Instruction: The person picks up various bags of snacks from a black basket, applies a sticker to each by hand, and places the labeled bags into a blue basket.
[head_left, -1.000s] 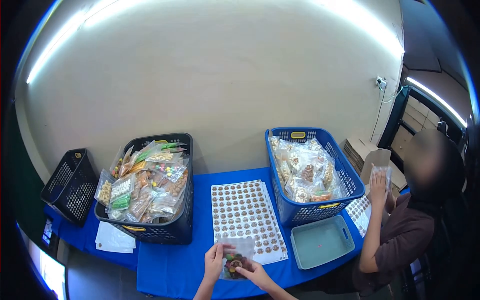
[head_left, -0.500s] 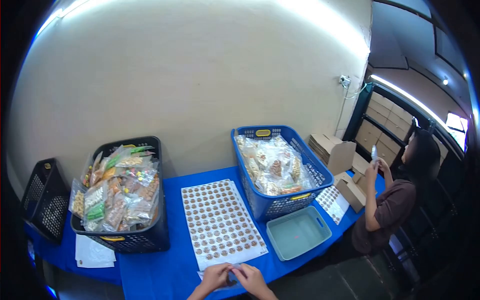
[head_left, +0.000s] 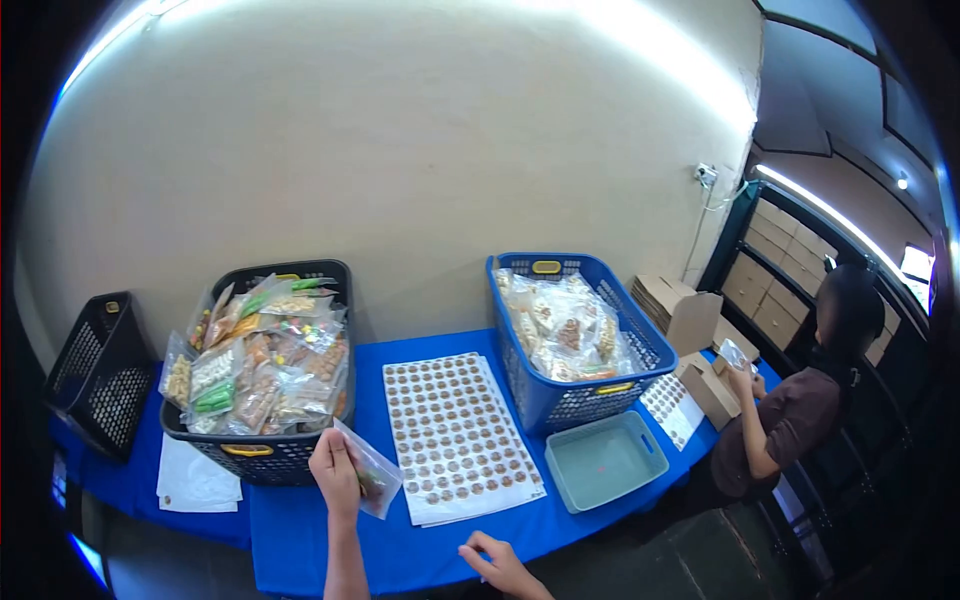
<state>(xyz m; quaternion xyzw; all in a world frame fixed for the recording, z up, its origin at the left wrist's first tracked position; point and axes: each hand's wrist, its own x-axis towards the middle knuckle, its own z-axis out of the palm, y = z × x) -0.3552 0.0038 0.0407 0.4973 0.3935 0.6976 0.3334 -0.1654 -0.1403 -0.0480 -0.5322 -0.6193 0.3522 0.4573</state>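
Your left hand (head_left: 336,470) grips a clear snack pouch (head_left: 372,478) in closed fingers, holding it up just in front of the black basket (head_left: 285,462) near the worktop's (head_left: 420,550) front-left part. Your right hand (head_left: 497,565) rests at the front edge with fingers loosely curled, holding nothing that shows. Judging from how things lie, this pouch looks handled and close to being put away, while much remains: the black basket is heaped with pouches, the blue basket (head_left: 575,400) holds many more, and the sticker sheet (head_left: 455,435) is nearly full. Whether this pouch carries a sticker is too small to tell. Your forearms are cut off at the lower edge.
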